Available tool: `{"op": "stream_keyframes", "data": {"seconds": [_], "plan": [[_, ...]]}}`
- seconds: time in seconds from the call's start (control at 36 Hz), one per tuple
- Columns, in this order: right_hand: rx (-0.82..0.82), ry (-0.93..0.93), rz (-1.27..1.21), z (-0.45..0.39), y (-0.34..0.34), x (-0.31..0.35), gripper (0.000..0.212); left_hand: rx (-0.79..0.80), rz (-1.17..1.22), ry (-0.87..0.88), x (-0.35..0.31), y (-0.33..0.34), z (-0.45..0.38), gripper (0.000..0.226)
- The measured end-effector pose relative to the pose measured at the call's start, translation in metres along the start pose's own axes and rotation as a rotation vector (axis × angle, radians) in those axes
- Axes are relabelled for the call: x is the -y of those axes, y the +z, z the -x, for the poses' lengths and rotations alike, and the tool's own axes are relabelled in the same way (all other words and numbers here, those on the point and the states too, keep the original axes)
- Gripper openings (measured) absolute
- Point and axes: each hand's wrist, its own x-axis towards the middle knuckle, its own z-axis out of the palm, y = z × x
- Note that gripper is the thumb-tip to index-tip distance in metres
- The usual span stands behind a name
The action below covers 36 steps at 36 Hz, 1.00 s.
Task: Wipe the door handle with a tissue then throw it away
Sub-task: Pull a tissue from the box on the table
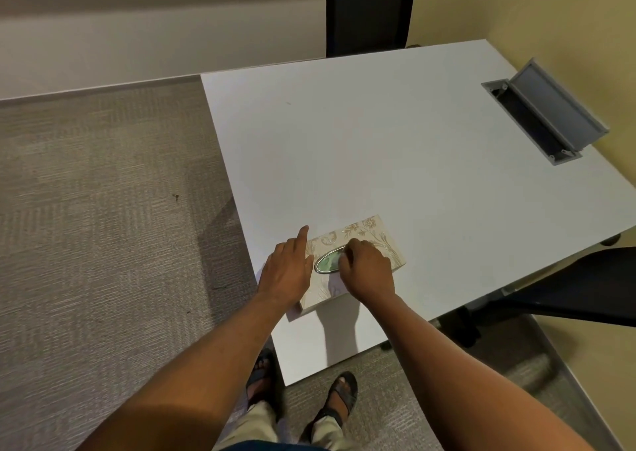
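Observation:
A beige floral tissue box (364, 235) lies near the front left corner of the white table (395, 141). Its top has an oval opening (327, 264) with a silver rim. My left hand (287, 271) rests flat against the box's left side, fingers spread, holding it steady. My right hand (366, 270) hovers over the opening with its fingertips pinched at the oval's right end. Whether a tissue sits between those fingers is hidden. No door handle is in view.
A grey cable tray (537, 120) with its lid up is set into the table's far right. A dark chair (568, 289) stands at the right. A dark door or panel (368, 10) rises behind the table. Carpet (103, 227) covers the floor to the left.

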Motion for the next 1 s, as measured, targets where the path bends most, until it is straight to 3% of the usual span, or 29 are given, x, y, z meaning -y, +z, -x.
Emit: {"op": "stream_keyframes", "data": {"seconds": [0.22, 0.53, 1.0], "plan": [[-0.041, 0.078, -0.378, 0.001, -0.007, -0.004, 0.018, 0.008, 0.003, 0.001, -0.001, -0.002, 0.001, 0.067], [-0.091, 0.136, -0.530, 0.007, -0.019, -0.005, 0.017, 0.017, 0.011, 0.000, -0.005, -0.003, 0.003, 0.067], [-0.333, 0.183, -0.773, 0.006, -0.072, 0.008, 0.012, 0.082, -0.074, 0.019, -0.009, -0.013, 0.004, 0.064]]}}
